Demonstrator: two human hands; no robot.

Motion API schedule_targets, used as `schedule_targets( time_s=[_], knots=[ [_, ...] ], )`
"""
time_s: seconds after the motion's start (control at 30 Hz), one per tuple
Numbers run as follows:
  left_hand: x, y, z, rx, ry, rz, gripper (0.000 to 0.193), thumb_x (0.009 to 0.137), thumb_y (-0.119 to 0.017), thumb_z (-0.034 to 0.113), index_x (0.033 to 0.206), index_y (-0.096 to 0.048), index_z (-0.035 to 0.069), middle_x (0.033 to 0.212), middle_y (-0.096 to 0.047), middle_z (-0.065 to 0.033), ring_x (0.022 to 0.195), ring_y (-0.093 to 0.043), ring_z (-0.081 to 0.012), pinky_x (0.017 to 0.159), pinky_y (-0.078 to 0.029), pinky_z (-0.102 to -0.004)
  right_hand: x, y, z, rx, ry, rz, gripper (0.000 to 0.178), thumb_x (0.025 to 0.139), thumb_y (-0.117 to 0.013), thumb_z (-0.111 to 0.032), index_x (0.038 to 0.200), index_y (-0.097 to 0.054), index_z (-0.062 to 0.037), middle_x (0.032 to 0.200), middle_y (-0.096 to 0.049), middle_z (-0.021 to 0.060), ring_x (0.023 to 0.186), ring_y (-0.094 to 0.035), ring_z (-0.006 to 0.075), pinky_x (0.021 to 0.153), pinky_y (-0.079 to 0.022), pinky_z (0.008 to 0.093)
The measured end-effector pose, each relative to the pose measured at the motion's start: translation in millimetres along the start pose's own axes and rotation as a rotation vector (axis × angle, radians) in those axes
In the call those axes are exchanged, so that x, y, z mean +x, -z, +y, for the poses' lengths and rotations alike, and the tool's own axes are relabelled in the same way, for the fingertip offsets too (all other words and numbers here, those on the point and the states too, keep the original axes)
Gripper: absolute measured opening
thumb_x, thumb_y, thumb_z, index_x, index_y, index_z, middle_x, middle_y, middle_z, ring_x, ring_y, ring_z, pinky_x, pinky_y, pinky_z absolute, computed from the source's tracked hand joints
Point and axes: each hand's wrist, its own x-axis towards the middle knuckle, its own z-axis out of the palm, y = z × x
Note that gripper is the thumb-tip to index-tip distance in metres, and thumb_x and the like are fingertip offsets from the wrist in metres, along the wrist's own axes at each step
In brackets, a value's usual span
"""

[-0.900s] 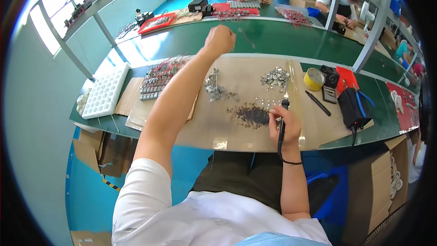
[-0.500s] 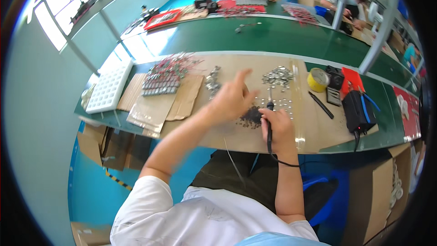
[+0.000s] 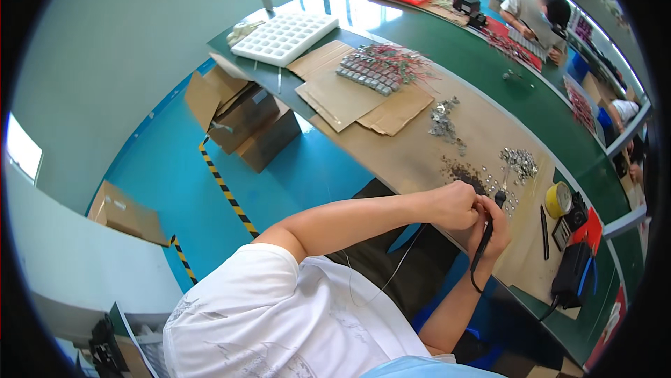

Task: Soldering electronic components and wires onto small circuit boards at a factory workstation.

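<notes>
My right hand [image 3: 495,238] is wrapped round a black soldering iron [image 3: 484,244], its tip pointing away from me over the brown work sheet [image 3: 395,161]. Pressed close beside it, my left hand [image 3: 458,204] is closed, its fingertips meeting the right hand's fingers; whatever they pinch is too small or hidden. Just beyond the hands lie a heap of small dark parts [image 3: 463,172] and a pile of shiny metal pieces [image 3: 519,162]. Several single metal pieces are spread near the iron's tip. A thin wire [image 3: 391,276] hangs in a loop above my lap.
Grey blocks with red wires [image 3: 367,74] sit on cardboard, beside a white compartment tray [image 3: 285,37]. At right are yellow tape [image 3: 558,200], a black pen-like tool [image 3: 544,232] and a black power unit [image 3: 572,274]. Open cartons [image 3: 244,119] stand on the floor. A co-worker [image 3: 535,14] sits opposite.
My left hand, raised and spread over the sheet before, has closed and come against my right hand. The view has swung left, so the table appears turned and farther right.
</notes>
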Motion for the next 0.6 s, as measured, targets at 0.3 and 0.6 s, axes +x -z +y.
schedule_targets(
  time_s=[0.3,0.6],
  knots=[
    [-17,14,-11,-0.084,-0.006,0.153,0.017,0.078,-0.065,0.011,0.078,-0.072,-0.005,0.079,-0.070,-0.0266,0.077,-0.071,-0.0414,0.070,-0.057,-0.0460,-4,-1,4,-0.021,0.045,-0.097,0.024,0.089,-0.077,0.006,0.112,-0.073,-0.0013,0.096,-0.076,0.0148,0.079,-0.074,0.0255,0.074,-0.059,0.0328],
    [-124,256,-113,0.142,0.036,1.326,0.016,0.097,-0.072,0.014,0.088,-0.070,0.001,0.073,-0.068,-0.0035,0.064,-0.061,-0.0085,0.057,-0.049,-0.0270,-4,2,-4,-0.079,-0.069,-0.069,0.027,0.091,-0.074,0.007,0.117,-0.069,-0.0004,0.095,-0.075,0.0125,0.077,-0.070,0.0205,0.073,-0.057,0.0298]
  ],
)
